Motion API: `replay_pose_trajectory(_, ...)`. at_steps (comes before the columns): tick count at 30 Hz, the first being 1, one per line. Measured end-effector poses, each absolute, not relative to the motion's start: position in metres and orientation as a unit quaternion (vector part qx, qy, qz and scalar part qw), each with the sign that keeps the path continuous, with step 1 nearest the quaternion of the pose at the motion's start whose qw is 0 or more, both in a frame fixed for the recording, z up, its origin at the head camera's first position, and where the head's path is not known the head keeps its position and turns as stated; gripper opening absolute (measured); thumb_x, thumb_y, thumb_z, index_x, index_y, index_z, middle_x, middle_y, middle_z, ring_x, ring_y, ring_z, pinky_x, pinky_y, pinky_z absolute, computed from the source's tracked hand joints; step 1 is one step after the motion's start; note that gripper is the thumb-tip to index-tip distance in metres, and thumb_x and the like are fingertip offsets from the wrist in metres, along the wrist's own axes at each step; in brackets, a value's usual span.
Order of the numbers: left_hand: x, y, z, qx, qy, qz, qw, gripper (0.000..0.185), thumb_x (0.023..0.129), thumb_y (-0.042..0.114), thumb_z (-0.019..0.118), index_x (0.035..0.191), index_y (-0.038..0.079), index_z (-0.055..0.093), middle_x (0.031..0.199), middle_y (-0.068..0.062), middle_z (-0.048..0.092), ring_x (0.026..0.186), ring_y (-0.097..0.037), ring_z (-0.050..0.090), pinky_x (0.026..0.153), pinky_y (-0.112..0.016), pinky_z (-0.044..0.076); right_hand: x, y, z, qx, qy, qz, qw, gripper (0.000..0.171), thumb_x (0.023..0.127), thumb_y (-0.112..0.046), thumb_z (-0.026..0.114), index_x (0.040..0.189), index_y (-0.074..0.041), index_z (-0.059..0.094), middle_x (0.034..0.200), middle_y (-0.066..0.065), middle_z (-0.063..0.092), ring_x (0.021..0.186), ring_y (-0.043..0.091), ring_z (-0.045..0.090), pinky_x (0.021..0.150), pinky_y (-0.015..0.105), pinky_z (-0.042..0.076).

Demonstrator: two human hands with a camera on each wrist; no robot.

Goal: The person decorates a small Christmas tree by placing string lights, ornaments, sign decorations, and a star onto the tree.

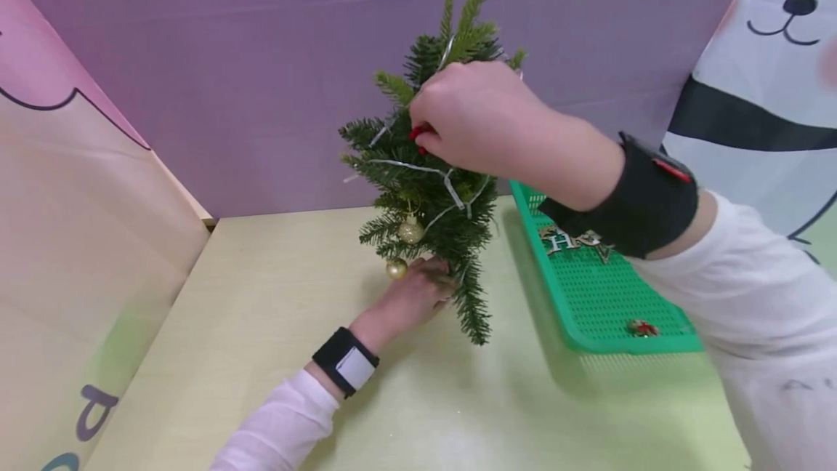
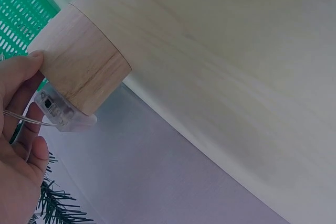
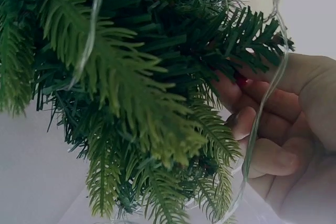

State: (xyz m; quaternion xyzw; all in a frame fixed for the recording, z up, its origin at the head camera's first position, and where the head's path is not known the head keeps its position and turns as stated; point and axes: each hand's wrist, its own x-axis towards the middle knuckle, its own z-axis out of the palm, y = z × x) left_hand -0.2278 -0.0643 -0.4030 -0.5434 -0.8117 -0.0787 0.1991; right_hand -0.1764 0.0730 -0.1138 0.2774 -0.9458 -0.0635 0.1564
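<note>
Small artificial fir tree [image 1: 428, 187]: stood on the pale tabletop [image 1: 261, 311], wound with a clear light wire [image 1: 451, 191]; two gold baubles [image 1: 410, 230] hung low on its branches. Wooden base [image 2: 79, 66]: round, with a clear plastic light box [image 2: 58, 109] against it. Left hand [image 1: 425, 286]: fingers curled round the base under the lowest branches. Right hand [image 1: 480, 118]: up in the upper branches, fingertips pinched on a small red ornament [image 1: 418, 133]. Green perforated tray [image 1: 608, 304]: just right of the tree, held lettered ornaments [image 1: 562, 240] and a small red-and-green piece [image 1: 642, 327].
</note>
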Motion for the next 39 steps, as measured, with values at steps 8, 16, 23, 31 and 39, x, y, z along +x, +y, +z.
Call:
replay_pose_trajectory(8, -0.227, -0.063, -0.402, -0.542, -0.814, -0.066, 0.199, 0.012, 0.078, 0.018, 0.072, 0.09, 0.018, 0.073, 0.092, 0.008, 0.068, 0.096, -0.01, 0.059, 0.079, -0.022, 0.047, -0.182, 0.071, -0.118, 0.286, -0.944, -0.084, 0.141, 0.018, 0.093, -0.022, 0.059, 0.089, -0.01, 0.072, 0.086, 0.005, 0.07, 0.076, 0.022, 0.065, 0.069, 0.04, 0.056)
replay_pose_trajectory(16, -0.226, -0.063, -0.401, -0.538, -0.819, -0.062, 0.188, 0.014, 0.079, 0.018, 0.072, 0.093, 0.017, 0.073, 0.094, 0.007, 0.068, 0.097, -0.01, 0.059, 0.081, -0.022, 0.047, -0.182, 0.072, -0.119, 0.276, -0.949, -0.085, 0.129, 0.018, 0.093, -0.023, 0.059, 0.088, -0.01, 0.07, 0.086, 0.004, 0.068, 0.076, 0.021, 0.064, 0.068, 0.04, 0.055)
replay_pose_trajectory(23, -0.226, -0.064, -0.4, -0.533, -0.822, -0.072, 0.186, 0.012, 0.08, 0.017, 0.071, 0.092, 0.017, 0.072, 0.094, 0.006, 0.068, 0.098, -0.01, 0.059, 0.083, -0.022, 0.047, -0.173, 0.074, -0.113, 0.277, -0.952, -0.045, 0.122, 0.018, 0.093, -0.024, 0.059, 0.096, -0.011, 0.071, 0.097, 0.003, 0.067, 0.084, 0.02, 0.062, 0.074, 0.038, 0.054)
replay_pose_trajectory(31, -0.227, -0.066, -0.402, -0.539, -0.816, -0.082, 0.192, 0.009, 0.079, 0.016, 0.072, 0.088, 0.017, 0.072, 0.092, 0.007, 0.067, 0.095, -0.009, 0.059, 0.081, -0.021, 0.046, -0.165, 0.099, -0.117, 0.337, -0.907, -0.008, 0.251, 0.016, 0.093, -0.026, 0.058, 0.098, -0.018, 0.071, 0.095, -0.005, 0.065, 0.075, 0.011, 0.057, 0.059, 0.027, 0.049)
replay_pose_trajectory(39, -0.232, -0.071, -0.402, -0.554, -0.803, -0.122, 0.182, 0.009, 0.075, 0.012, 0.075, 0.08, 0.017, 0.069, 0.091, 0.007, 0.068, 0.096, -0.01, 0.059, 0.08, -0.022, 0.046, -0.207, 0.189, -0.144, 0.391, -0.822, 0.031, 0.412, 0.018, 0.087, -0.033, 0.062, 0.103, -0.038, 0.068, 0.089, -0.017, 0.065, 0.069, 0.005, 0.058, 0.058, 0.022, 0.044)
